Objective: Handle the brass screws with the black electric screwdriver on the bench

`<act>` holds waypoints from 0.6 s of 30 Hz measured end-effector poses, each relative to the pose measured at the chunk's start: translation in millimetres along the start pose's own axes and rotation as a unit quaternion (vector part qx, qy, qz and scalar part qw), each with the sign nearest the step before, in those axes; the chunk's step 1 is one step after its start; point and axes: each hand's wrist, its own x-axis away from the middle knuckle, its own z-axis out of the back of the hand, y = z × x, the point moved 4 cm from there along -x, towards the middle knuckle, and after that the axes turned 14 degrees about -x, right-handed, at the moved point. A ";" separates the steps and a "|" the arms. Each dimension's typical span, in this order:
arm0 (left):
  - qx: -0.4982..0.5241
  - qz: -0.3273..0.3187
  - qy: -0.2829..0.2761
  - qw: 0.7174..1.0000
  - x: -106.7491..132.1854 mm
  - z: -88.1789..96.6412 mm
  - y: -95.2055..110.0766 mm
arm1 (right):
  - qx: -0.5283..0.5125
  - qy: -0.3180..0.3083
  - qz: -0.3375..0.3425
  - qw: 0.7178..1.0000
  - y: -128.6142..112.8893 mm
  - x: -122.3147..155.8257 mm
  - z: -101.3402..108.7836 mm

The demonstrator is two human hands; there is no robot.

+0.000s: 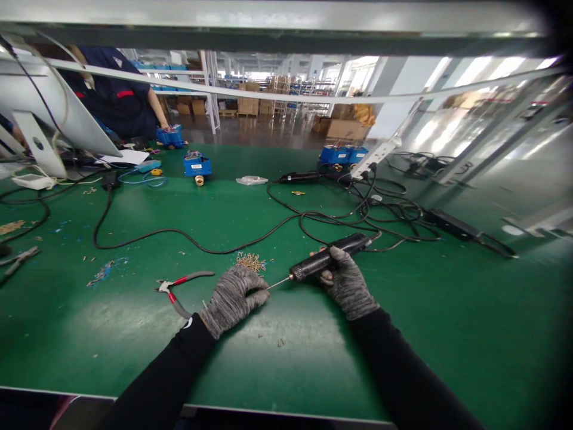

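Observation:
My right hand point(347, 280), in a grey knitted glove, is closed around a black electric screwdriver point(313, 264). Its thin bit point(278, 283) points left toward my left hand point(237, 295). That hand, gloved alike, has thumb and fingers pinched together at the bit's tip; whatever lies between them is too small to make out. Just beyond the left hand is a pile of small brass-coloured screws point(251, 261). Red-and-grey cutting pliers point(172, 283) lie spread to the left of it. A few loose screws point(280, 343) rest on the green tabletop point(313, 376) nearer me.
Black cables point(197, 242) loop across the table toward a power strip point(376, 158). A second electric screwdriver point(299, 177) lies farther back, near blue valve-like units point(335, 155). Another blue unit point(197, 164) stands back left. A co-worker point(119, 95) touches one across the table. A shelf beam point(286, 21) crosses overhead.

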 end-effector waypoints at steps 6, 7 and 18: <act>0.024 -0.021 -0.019 0.999 2.6 4.4 8.1 | -0.005 -0.006 0.026 1.000 -4.6 -2.2 0.4; 0.026 -0.034 -0.022 0.999 3.5 4.6 10.6 | -0.002 -0.003 0.040 0.999 -7.5 -4.0 2.7; 0.011 -0.050 0.021 0.998 3.7 13.2 13.6 | 0.010 0.054 0.103 0.993 -25.8 -18.8 22.8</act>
